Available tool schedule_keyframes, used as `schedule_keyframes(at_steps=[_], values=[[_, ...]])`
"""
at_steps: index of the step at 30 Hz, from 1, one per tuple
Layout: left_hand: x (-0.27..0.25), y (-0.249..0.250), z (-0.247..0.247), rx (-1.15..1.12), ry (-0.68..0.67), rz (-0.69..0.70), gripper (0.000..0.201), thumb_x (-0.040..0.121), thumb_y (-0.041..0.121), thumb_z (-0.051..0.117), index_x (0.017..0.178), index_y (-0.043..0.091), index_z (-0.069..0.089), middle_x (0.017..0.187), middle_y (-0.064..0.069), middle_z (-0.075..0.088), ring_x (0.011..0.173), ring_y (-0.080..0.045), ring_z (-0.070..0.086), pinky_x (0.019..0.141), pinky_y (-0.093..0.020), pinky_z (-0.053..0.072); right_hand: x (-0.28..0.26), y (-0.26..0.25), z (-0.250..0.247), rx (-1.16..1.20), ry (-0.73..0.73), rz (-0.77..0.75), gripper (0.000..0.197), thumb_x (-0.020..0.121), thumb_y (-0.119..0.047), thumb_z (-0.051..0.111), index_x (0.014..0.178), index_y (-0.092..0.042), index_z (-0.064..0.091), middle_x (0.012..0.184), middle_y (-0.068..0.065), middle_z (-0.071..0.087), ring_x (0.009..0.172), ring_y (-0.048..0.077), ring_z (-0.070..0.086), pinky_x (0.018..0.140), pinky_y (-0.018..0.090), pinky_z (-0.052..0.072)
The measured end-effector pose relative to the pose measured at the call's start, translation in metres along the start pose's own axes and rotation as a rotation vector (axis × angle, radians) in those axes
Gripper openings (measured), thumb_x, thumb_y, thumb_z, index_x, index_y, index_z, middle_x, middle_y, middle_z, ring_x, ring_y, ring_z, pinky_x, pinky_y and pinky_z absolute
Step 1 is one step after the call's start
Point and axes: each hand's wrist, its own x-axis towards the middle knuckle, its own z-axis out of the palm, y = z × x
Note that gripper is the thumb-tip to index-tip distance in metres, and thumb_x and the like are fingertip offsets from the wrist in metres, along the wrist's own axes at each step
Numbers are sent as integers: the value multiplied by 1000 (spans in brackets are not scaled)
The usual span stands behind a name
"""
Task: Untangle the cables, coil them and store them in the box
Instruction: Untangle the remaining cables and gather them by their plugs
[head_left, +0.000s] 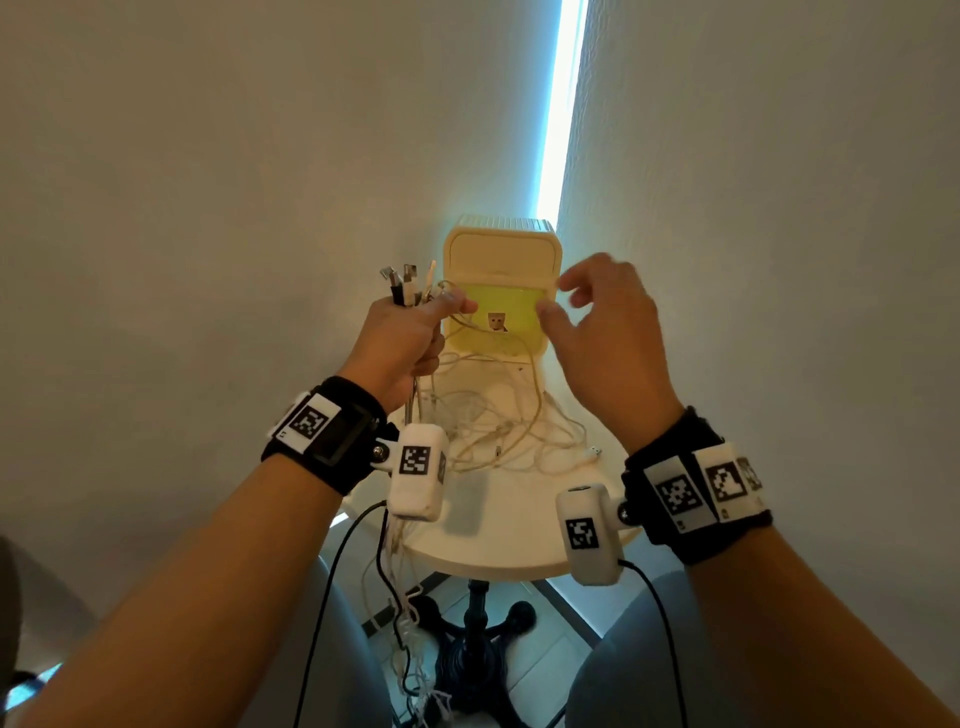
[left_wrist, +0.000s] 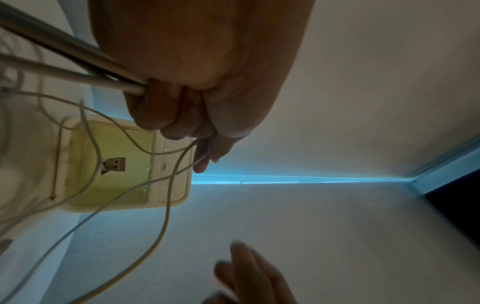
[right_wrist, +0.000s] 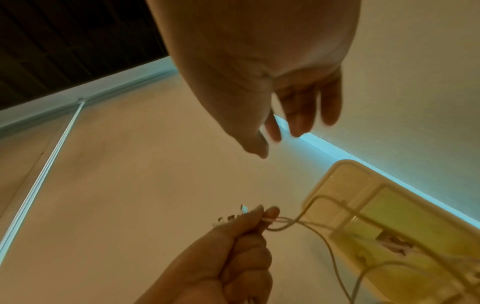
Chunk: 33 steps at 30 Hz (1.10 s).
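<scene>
My left hand (head_left: 415, 327) is raised over the table and grips a bundle of cable ends (head_left: 408, 285), their plugs sticking up above the fist. From it white cables (head_left: 498, 421) drop into a tangled heap on the round table (head_left: 498, 540). In the left wrist view the left hand (left_wrist: 187, 115) clamps the cords and thin strands loop down past the box (left_wrist: 166, 185). The cream box (head_left: 501, 291) stands open behind the heap, its yellow-green inside showing. My right hand (head_left: 582, 306) hovers in front of the box with spread fingers (right_wrist: 306, 115), holding nothing.
The small table stands in a corner between two pale walls, with a lit gap (head_left: 561, 104) between them. More cables (head_left: 410, 623) hang off the table's front left edge toward the black pedestal base (head_left: 472, 649). A loose plug (head_left: 594, 452) lies at the heap's right.
</scene>
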Motion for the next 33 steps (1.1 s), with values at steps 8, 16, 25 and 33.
schedule_keyframes(at_steps=[8, 16, 25, 33], values=[[-16, -9, 15, -148, -49, -98, 20, 105, 26, 67, 99, 8, 73, 55, 6, 23, 44, -9, 19, 39, -22, 18, -3, -5, 53, 91, -245, -7, 12, 95, -22, 75, 93, -12, 67, 88, -1, 68, 83, 15, 64, 65, 8, 42], [-24, -15, 11, -250, -16, -144, 43, 110, 41, 55, 83, 10, 69, 54, 5, 21, 44, -10, 18, 39, -23, 20, -7, -11, 46, 368, -183, 94, 12, 107, -20, 55, 102, -10, 52, 96, 12, 68, 70, 25, 70, 58, 47, 62], [-41, -7, 14, -264, -121, -117, 50, 91, 64, 68, 71, 21, 53, 63, 2, 17, 49, -11, 14, 42, -26, 13, -12, -22, 25, 558, -282, 25, 5, 102, -12, 65, 107, -9, 65, 86, 10, 73, 73, 27, 74, 74, 46, 66], [-41, 0, 20, -233, 59, -7, 41, 93, 27, 82, 67, 22, 51, 60, -1, 42, 49, -15, 39, 46, -24, 37, -36, -23, 30, 407, -398, -57, 5, 100, -12, 69, 96, -9, 69, 84, 4, 72, 69, 22, 67, 63, 36, 62]])
